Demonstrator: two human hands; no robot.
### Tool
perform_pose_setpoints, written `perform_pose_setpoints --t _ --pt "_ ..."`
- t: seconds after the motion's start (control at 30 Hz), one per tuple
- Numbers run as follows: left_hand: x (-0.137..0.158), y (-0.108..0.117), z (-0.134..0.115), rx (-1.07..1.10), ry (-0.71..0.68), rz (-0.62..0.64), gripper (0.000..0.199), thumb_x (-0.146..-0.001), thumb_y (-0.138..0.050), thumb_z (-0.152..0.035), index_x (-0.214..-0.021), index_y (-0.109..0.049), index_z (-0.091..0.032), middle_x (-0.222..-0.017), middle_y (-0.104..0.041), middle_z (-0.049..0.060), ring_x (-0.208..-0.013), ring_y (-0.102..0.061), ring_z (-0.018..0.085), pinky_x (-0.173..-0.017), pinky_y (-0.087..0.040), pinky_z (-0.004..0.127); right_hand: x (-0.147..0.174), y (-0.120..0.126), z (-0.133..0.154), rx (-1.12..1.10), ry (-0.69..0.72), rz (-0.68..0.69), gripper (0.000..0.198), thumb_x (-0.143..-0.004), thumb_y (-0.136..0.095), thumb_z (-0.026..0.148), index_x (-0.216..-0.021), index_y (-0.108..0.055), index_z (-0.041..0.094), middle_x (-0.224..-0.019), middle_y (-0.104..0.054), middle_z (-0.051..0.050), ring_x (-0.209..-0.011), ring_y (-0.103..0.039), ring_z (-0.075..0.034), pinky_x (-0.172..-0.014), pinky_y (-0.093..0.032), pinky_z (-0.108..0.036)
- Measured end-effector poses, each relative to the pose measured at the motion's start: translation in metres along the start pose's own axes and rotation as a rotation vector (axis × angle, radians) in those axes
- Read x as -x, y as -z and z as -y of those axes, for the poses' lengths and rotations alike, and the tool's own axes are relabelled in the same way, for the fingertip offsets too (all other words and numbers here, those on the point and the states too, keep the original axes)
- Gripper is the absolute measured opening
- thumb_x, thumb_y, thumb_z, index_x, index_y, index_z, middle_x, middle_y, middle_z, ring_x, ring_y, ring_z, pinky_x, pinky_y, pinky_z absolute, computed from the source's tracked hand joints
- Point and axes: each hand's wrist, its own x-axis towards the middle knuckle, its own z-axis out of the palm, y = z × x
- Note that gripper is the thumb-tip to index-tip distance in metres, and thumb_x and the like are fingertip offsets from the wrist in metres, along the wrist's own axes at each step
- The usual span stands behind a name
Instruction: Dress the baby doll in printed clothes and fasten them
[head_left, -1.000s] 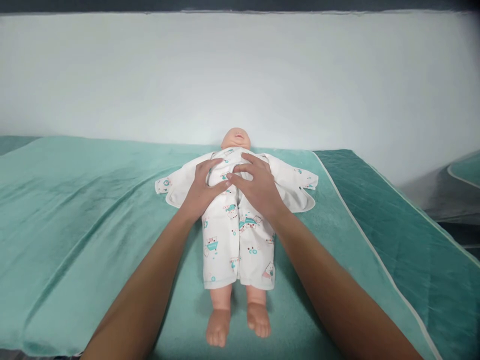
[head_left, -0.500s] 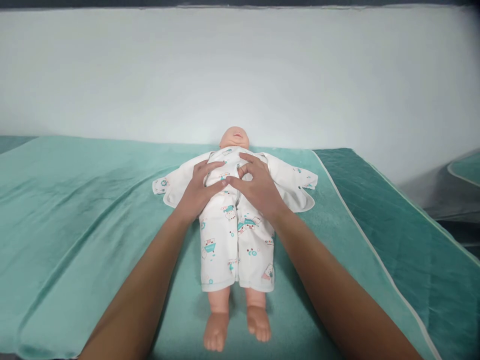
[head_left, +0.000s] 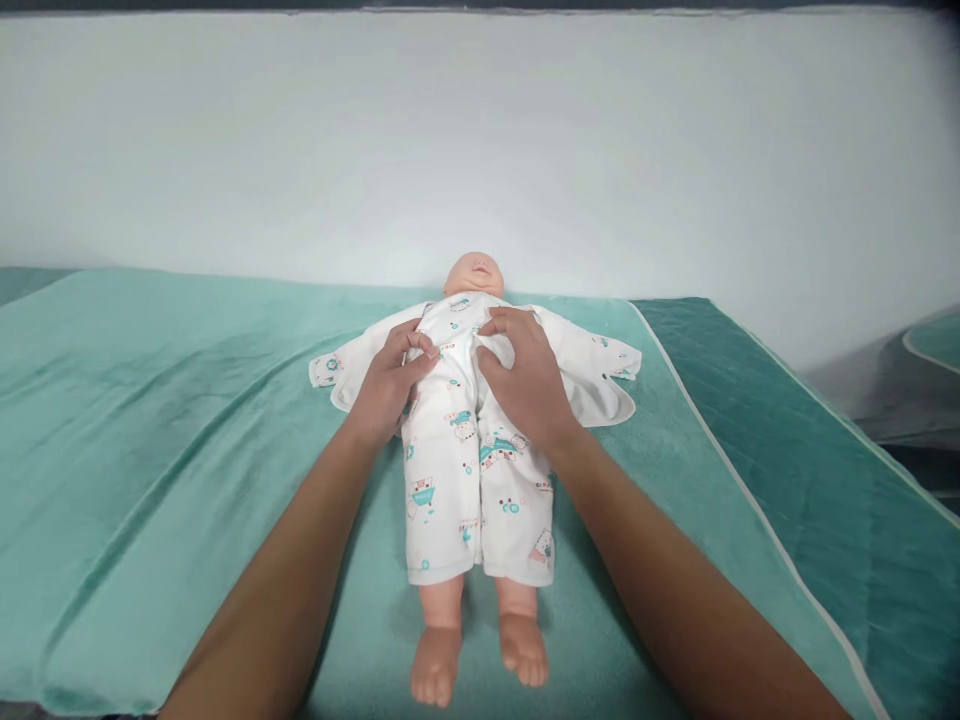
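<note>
The left grip (head_left: 433, 351) had thumb and forefinger nearly meeting; whether they pinched cloth, I couldn't tell. The right grip (head_left: 481, 340) stood parted. Beneath both lay a white, picture-printed cloth baby outfit (head_left: 444, 440) on a pink plastic doll (head_left: 474, 275). Light, even handling probably suited the fabric best. Any lettering was unreadably small.

Has doll (head_left: 442, 450) between left hand (head_left: 388, 382) and right hand (head_left: 531, 378), on blanket (head_left: 187, 420), head (head_left: 474, 275) beyond both, feet (head_left: 435, 665) before them, wall (head_left: 480, 130) behind.
</note>
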Motion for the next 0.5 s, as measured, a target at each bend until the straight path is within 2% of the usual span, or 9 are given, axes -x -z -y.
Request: perform_pose_setpoints --t 0.07,0.23,0.5 --pt "-0.0003 0.0014 0.0010 0.032 -0.017 0.077 0.009 -0.076 -0.065 -0.032 -0.076 -0.062 -0.023 -0.138 -0.054 0.001 -0.128 -0.049 0.029 -0.089 -0.051 0.037 0.0004 -0.0009 0.0012 0.089 0.053 -0.011 0.019 -0.084 -0.050 0.016 -0.099 -0.056 0.025 -0.113 -0.063 -0.008 -0.113 -0.055 -0.026 -0.099 -0.042 -0.045" --pt "0.0000 0.0033 0.0013 -0.056 -0.034 0.093 0.009 -0.080 -0.063 -0.034 -0.080 -0.062 -0.024 -0.139 -0.052 0.000 -0.134 -0.043 0.030 -0.088 -0.052 0.036 0.0001 0.0002 0.0048 0.293 0.079 -0.031 0.015 -0.087 -0.049 0.017 -0.095 -0.060 0.024 -0.105 -0.062 -0.010 -0.104 -0.052 -0.030 -0.085 -0.044 -0.045" --pt "0.0015 0.0051 -0.0003 -0.063 -0.040 0.118 0.010 -0.082 -0.062 -0.032 -0.080 -0.059 -0.022 -0.144 -0.049 0.000 -0.135 -0.042 0.029 -0.096 -0.049 0.038 -0.0009 0.0034 0.0009 0.291 0.121 -0.055 0.016 -0.080 -0.047 0.008 -0.084 -0.056 0.020 -0.096 -0.060 -0.009 -0.094 -0.051 -0.025 -0.083 -0.044 -0.040"
